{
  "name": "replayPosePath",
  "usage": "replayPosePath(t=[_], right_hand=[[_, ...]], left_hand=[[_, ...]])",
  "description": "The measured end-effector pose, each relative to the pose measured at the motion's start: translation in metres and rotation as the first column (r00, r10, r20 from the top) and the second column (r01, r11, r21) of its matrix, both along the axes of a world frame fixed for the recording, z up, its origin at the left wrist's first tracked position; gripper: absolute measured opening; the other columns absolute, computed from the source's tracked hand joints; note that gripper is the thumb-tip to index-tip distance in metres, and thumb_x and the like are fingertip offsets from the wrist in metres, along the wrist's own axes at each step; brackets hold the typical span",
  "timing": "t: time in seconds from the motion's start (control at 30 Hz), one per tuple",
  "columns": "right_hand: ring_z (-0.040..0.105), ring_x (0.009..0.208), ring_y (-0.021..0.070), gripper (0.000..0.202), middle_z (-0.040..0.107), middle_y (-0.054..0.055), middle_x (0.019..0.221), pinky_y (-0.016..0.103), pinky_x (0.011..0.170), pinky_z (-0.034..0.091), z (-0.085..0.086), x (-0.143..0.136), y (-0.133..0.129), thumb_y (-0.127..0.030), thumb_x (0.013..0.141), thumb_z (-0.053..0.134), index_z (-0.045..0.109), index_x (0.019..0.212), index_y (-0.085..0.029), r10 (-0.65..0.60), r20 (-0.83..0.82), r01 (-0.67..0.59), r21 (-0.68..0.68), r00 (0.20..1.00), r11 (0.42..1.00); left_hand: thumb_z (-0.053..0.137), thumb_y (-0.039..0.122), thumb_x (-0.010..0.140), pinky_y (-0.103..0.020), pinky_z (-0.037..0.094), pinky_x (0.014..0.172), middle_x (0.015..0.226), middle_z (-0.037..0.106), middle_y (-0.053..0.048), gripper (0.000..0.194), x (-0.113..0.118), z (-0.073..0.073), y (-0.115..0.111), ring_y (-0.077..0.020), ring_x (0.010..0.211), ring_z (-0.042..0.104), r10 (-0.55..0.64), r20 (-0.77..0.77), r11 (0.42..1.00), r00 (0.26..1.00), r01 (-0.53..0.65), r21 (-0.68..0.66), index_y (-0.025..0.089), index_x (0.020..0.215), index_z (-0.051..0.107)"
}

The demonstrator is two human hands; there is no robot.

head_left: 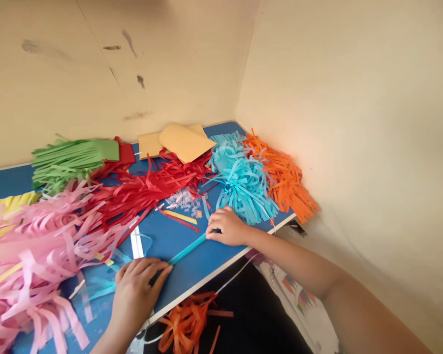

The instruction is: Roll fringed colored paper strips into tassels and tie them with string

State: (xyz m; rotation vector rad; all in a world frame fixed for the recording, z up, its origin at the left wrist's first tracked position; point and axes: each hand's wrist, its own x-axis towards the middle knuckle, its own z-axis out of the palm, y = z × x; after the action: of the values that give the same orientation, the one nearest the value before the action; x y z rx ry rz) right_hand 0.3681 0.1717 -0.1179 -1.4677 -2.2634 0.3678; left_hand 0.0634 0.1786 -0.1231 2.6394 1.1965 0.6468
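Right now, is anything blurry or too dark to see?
All in the head view: left hand, right hand and blue strip fairly clear; back wall softly lit, dimmer along part of the picture's top; black cloth shows little detail.

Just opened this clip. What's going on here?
A person holds a narrow turquoise strip straight between both hands, over a blue table. The left hand grips it on the side nearer the pink fringe; the right hand pinches it close to the light-blue fringe. Red fringe lies farther back, and orange strips show below the table's near edge.
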Motion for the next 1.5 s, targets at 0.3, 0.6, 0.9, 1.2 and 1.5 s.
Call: replayPosePath(t=[0.3,0.6,0.9,1.2,1.5], right_hand=[[0.052,0.078,0.0153,0.017,0.066,-0.002,0.075,0.033,0.077,0.025,0.002,-0.010,0.001,-0.031,0.083,0.075,0.071,0.070,-0.021,-0.112,0.001,0.112,-0.048,0.994,0.993],[0.053,0.087,0.0188,0.013,0.068,0.001,0.086,0.036,0.081,0.026,0.006,-0.019,-0.004,-0.030,0.083,0.074,0.066,0.079,-0.020,-0.183,0.070,0.176,0.101,0.981,0.979],[0.053,0.089,0.0183,0.025,0.066,0.001,0.079,0.042,0.094,0.026,0.005,-0.040,-0.002,-0.013,0.098,0.049,0.065,0.080,-0.019,0.188,0.342,-0.326,0.407,0.921,0.853],[0.053,0.092,0.0204,0.012,0.067,0.002,0.086,0.041,0.091,0.028,0.008,-0.041,0.010,-0.023,0.095,0.058,0.064,0.085,-0.019,0.179,0.295,-0.249,0.220,0.939,0.943],[0.054,0.089,0.0170,0.022,0.070,0.000,0.086,0.040,0.087,0.027,-0.004,-0.040,-0.001,-0.023,0.100,0.054,0.068,0.083,-0.021,0.143,0.229,-0.220,0.360,0.963,0.907]], left_hand=[[0.045,0.048,0.094,-0.041,0.037,0.080,0.082,0.074,-0.003,0.039,0.015,0.011,-0.005,-0.0247,0.083,0.065,0.143,-0.029,0.988,0.989,-0.144,-0.052,0.025,0.075,0.070],[0.052,0.023,0.090,-0.051,0.034,0.090,0.094,0.073,-0.004,0.021,0.025,0.025,-0.004,-0.0291,0.094,0.062,0.034,-0.277,0.982,0.960,0.019,0.187,0.030,0.098,0.071],[0.051,0.016,0.088,-0.051,0.032,0.098,0.093,0.075,-0.002,0.025,0.036,0.030,0.002,-0.0273,0.098,0.063,-0.121,-0.249,0.947,0.961,0.187,0.261,0.027,0.092,0.073],[0.053,0.021,0.091,-0.049,0.034,0.095,0.082,0.074,-0.002,0.021,0.049,0.029,0.008,-0.0251,0.089,0.064,-0.084,-0.150,0.945,0.985,0.126,0.301,0.023,0.080,0.071],[0.048,0.024,0.096,-0.044,0.036,0.093,0.088,0.075,-0.003,0.023,0.034,0.007,0.008,-0.0221,0.089,0.064,-0.115,-0.159,0.925,0.981,0.164,0.343,0.022,0.091,0.071]])
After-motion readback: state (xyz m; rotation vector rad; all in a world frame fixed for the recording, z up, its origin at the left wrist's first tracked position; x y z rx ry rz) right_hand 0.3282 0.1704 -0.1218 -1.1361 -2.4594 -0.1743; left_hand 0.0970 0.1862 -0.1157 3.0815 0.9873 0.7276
